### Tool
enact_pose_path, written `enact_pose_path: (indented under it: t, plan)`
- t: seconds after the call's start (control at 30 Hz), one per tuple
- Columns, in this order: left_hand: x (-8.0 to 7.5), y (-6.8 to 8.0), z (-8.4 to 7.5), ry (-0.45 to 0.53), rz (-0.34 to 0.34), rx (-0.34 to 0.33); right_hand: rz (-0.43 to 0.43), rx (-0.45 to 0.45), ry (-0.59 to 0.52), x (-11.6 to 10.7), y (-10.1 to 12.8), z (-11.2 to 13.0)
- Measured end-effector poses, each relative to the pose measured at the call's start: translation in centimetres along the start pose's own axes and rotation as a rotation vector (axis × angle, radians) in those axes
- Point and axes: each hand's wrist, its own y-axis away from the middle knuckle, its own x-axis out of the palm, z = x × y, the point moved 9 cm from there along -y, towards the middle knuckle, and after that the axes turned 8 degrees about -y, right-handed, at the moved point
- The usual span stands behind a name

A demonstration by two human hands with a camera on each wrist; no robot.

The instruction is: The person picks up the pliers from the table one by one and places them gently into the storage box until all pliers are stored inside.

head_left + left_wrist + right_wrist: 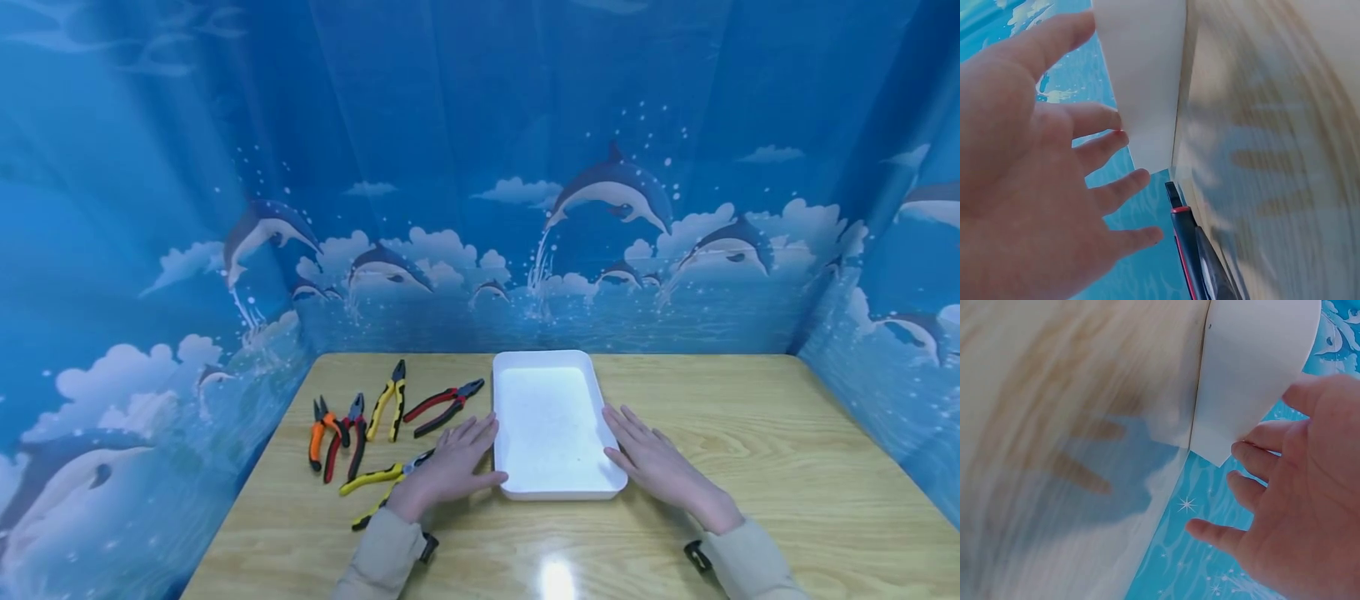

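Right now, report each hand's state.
Left hand: open, fingers at the left side of the white rectangular tray.
Right hand: open, fingers at the tray's right side.

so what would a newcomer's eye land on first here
Probably the blue dolphin-print backdrop, rising behind and on both sides of the table. Next, the white tray near the table's middle, with the left hand and right hand at its two long sides. Then the five pliers, with yellow, red or orange handles, to the tray's left.

Both hands apart, palms inward, fingers loosely spread
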Motion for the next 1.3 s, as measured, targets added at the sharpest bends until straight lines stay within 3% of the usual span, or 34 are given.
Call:
enact_pose_path:
  t: [0.37, 0.73, 1.03, 1.3]
  plan:
    - [0.0, 0.5, 1.0, 0.001, -0.042, -0.019, -0.026, -0.015, 0.089, 0.6, -0.7, 0.9]
    - [-0.4, 0.6, 1.6, -0.017, -0.075, -0.008, -0.013, 0.004, 0.083, 1.3, -0.9, 1.4]
    - [-0.4, 0.5, 1.7, -0.021, -0.071, -0.015, 0.015, -0.010, 0.066, 0.8, -0.3, 1.8]
    - [-0.4, 0.6, 1.7, -0.006, -0.069, -0.016, 0.007, -0.020, 0.121, 1.1, -0.3, 1.9]
